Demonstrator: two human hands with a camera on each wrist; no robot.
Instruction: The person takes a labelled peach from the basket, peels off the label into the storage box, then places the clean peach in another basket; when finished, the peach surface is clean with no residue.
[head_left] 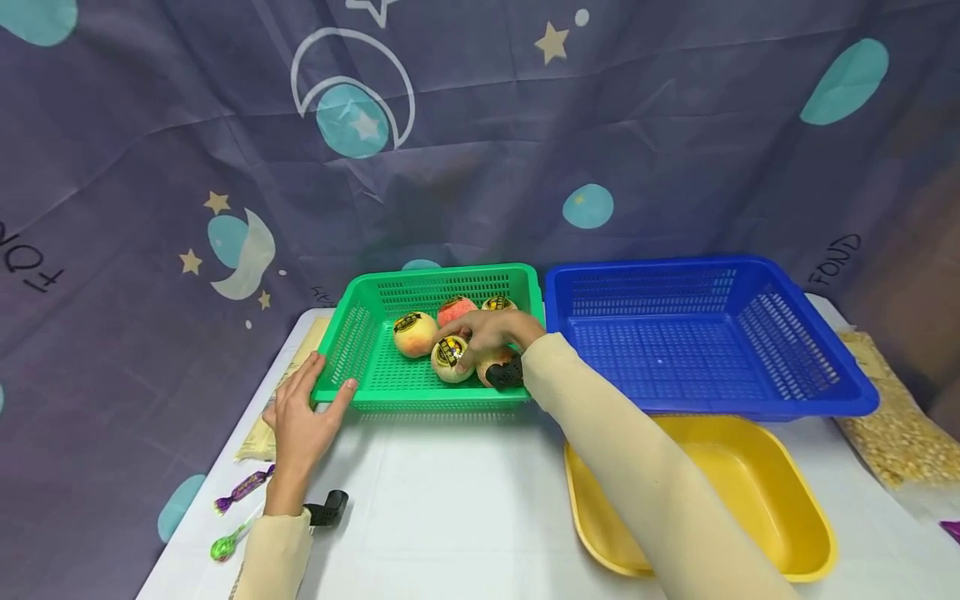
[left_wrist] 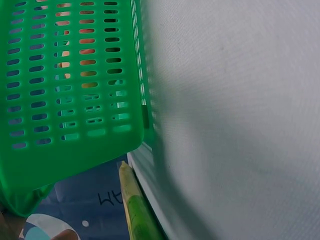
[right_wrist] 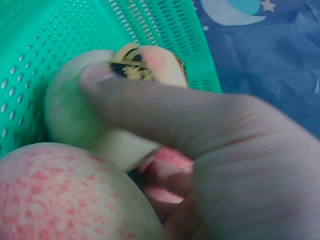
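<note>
A green plastic basket [head_left: 408, 403] stands at the back of the table with several peaches in it, some bearing black-and-gold labels. Inside it my right hand [head_left: 486, 333] grips a pale labelled peach [head_left: 447, 372], thumb across its side in the right wrist view. A yellowish peach [head_left: 415, 335] lies to the left and a redder one [head_left: 454, 310] behind. Close to the right wrist camera is a red-speckled peach [right_wrist: 65, 195]. My left hand [head_left: 306, 417] rests on the basket's front left corner, fingers along the rim and thumb at the front edge.
A blue basket [head_left: 660, 407] stands right of the green one, with a yellow basin [head_left: 813, 525] before it, partly under my right sleeve. At left lie a flat packet [head_left: 258, 442], a purple-wrapped candy [head_left: 243, 489] and a green lollipop [head_left: 223, 547]. A bag of kernels [head_left: 900, 433] lies far right.
</note>
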